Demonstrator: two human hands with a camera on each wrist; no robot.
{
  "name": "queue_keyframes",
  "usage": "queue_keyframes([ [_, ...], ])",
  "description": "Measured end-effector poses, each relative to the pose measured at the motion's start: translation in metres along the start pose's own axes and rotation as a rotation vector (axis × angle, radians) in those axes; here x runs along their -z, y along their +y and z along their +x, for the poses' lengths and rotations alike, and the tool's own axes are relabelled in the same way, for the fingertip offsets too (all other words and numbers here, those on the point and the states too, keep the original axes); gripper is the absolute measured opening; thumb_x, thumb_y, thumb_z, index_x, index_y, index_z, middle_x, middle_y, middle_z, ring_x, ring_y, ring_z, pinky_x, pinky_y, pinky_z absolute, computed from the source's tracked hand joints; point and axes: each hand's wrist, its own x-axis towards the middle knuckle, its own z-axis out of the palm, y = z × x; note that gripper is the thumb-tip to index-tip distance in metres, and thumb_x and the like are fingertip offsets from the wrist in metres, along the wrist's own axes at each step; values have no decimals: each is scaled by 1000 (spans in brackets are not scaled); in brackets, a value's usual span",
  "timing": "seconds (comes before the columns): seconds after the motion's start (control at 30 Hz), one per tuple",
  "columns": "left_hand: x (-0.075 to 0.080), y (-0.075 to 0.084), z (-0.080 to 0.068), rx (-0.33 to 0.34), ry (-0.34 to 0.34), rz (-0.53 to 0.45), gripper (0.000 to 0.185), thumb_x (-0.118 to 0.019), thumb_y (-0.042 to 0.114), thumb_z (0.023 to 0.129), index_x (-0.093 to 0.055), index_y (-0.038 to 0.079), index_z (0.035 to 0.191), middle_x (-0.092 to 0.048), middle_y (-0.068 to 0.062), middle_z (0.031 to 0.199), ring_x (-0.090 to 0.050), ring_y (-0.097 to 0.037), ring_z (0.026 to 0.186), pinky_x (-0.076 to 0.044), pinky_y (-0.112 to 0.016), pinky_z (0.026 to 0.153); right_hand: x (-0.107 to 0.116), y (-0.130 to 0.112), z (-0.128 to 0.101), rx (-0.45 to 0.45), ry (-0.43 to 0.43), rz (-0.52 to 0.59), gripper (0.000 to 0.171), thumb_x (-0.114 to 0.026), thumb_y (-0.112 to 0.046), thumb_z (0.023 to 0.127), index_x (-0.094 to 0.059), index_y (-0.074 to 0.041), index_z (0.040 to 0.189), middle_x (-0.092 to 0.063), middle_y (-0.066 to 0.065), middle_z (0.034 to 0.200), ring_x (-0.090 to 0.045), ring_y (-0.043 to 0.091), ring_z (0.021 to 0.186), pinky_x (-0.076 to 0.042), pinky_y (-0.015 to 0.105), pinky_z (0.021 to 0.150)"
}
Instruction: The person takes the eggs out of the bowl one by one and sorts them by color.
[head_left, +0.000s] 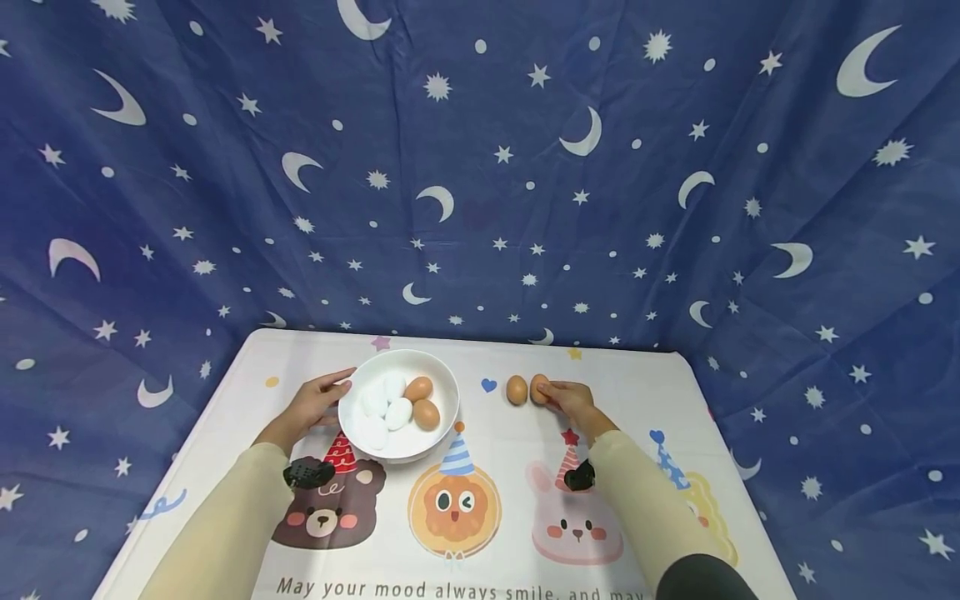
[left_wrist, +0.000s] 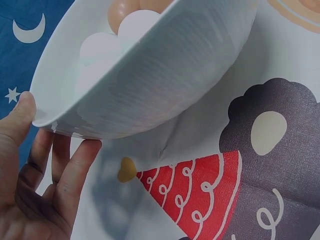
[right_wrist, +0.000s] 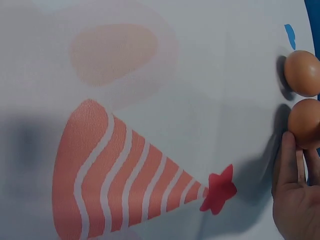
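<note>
1. Left hand (head_left: 311,406), fingers spread, steadied round white bowl (head_left: 398,406) of eggs near table's far edge.
2. Right hand (head_left: 570,401) pinched small brown egg (head_left: 539,389), beside second brown egg (head_left: 516,390).
3. Best lifted gently, never squeezed.

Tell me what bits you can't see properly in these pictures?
- Bowl: the left wrist view cuts its far side off, and its wall hides most eggs inside.
- Egg at the right hand: the right wrist view's edge cuts it, so the grip is unclear.
- White eggs: head view, too small to count surely.
</note>
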Motion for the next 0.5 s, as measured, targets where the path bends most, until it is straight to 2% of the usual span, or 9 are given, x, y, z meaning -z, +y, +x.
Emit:
queue_keyframes([
  [0.3,1,0,1,9,6,8,54,-54,38,101,-41,21,151,-52,-17,126,-60,-27,113,-61,-37,83,-5,-2,-2,17,32,42,47,-76,-14,87,-61,9,126,-60,27,129,-67,9,78,-58,32,90],
  [0.5,1,-2,4,10,8,2,55,-54,39,101,-41,21,151,-51,-18,129,-58,-32,119,-60,-37,84,-8,-3,-2,-1,48,-14,47,-74,-17,89,-61,6,128,-59,24,133,-66,12,86,-57,29,90],
])
